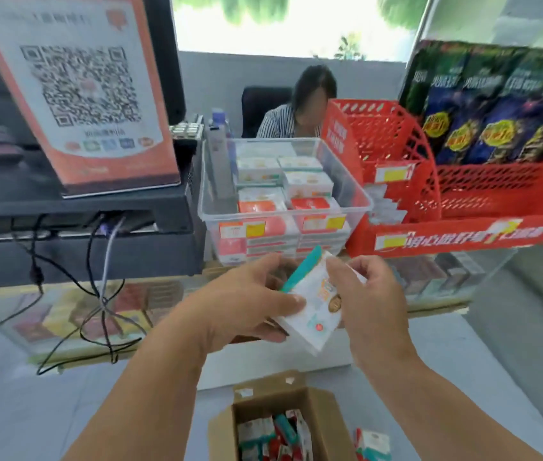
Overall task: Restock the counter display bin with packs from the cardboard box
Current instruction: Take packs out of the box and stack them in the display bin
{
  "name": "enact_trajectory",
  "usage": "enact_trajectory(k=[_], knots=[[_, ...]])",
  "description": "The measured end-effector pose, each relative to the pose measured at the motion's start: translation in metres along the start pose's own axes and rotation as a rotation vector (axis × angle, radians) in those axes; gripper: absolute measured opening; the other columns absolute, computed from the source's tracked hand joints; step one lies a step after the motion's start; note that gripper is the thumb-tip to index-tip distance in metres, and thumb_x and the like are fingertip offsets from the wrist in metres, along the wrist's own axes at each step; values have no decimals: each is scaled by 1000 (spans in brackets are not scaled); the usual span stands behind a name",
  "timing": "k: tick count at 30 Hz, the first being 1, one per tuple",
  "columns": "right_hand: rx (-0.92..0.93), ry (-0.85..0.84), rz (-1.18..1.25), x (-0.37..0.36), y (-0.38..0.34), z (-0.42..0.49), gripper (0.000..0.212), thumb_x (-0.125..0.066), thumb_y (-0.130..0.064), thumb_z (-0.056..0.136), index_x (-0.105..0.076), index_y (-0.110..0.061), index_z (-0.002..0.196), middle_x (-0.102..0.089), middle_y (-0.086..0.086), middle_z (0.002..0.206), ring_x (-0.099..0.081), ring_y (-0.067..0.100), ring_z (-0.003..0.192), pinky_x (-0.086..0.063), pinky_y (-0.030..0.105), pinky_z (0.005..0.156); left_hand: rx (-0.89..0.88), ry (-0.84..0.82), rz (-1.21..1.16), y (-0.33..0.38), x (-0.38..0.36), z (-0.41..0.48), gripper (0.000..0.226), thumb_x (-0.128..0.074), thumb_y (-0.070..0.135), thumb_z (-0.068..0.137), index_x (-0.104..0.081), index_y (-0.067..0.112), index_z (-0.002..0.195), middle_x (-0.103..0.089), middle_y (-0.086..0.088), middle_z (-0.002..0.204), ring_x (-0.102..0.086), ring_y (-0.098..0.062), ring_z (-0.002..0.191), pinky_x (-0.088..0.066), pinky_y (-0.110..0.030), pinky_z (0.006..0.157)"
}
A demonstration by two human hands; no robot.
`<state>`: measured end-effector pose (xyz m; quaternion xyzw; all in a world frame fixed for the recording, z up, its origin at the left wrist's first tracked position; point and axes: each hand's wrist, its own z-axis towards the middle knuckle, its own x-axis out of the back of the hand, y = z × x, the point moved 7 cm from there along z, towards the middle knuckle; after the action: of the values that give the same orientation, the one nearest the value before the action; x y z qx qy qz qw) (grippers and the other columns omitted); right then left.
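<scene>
Pinching one white-and-teal pack (316, 314) in a two-sided grip, the left hand (246, 304) and right hand (369, 304) hold it just short of the clear display bin (283, 211) on the counter (436, 309). That bin looks well stacked already, yet the cardboard box (325, 420) on the floor (462, 377) holds plenty more: roughly midway.

The cardboard box (321, 414) is cut off below; print on the pack (310, 312) is blurred.
</scene>
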<state>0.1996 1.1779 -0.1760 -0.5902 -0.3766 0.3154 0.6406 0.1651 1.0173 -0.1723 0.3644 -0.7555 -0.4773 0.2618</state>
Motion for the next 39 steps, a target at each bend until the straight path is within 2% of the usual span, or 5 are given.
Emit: enact_trajectory(k=[7, 12, 15, 26, 39], knots=[[121, -148, -139, -4, -50, -5, 19, -63, -42, 91, -56, -31, 104, -68, -11, 96, -70, 5, 86, -55, 21, 58, -165, 336, -87, 54, 40, -8, 5, -65, 19, 91, -65, 14, 94, -75, -5, 94, -74, -20, 78, -59, -37, 66], [765, -338, -809, -31, -90, 2, 72, -58, -63, 80, -40, -28, 140, -43, -6, 143, -35, 14, 135, -35, 35, 110, -187, 424, -27, 76, 50, 2, 10, -67, 22, 91, -67, 14, 95, -75, -9, 93, -74, -24, 80, -59, -52, 77], [960, -431, -1065, -48, -104, 21, 85, -61, -59, 76, -34, -20, 146, -49, 4, 143, -40, 27, 136, -31, 44, 114, -185, 435, -41, 88, 51, 14, 13, -64, 21, 93, -67, 10, 97, -74, -14, 93, -74, -28, 83, -59, -52, 78], [966, -636, -1274, -109, -108, 142, 73, -60, -54, 81, -31, -27, 143, -53, 1, 134, -47, 27, 122, -39, 45, 102, -207, 776, 259, 126, 95, 58, 29, -60, 35, 93, -59, 27, 122, -64, 5, 112, -63, -11, 91, -57, -42, 84], [876, -749, -1197, -200, -60, 224, 46, -63, -34, 88, -49, -22, 131, -56, 7, 118, -47, 29, 116, -46, 44, 93, -47, 572, 613, 113, 130, 129, 34, -52, 23, 97, -60, 22, 130, -61, -4, 130, -59, -21, 115, -50, -38, 94]])
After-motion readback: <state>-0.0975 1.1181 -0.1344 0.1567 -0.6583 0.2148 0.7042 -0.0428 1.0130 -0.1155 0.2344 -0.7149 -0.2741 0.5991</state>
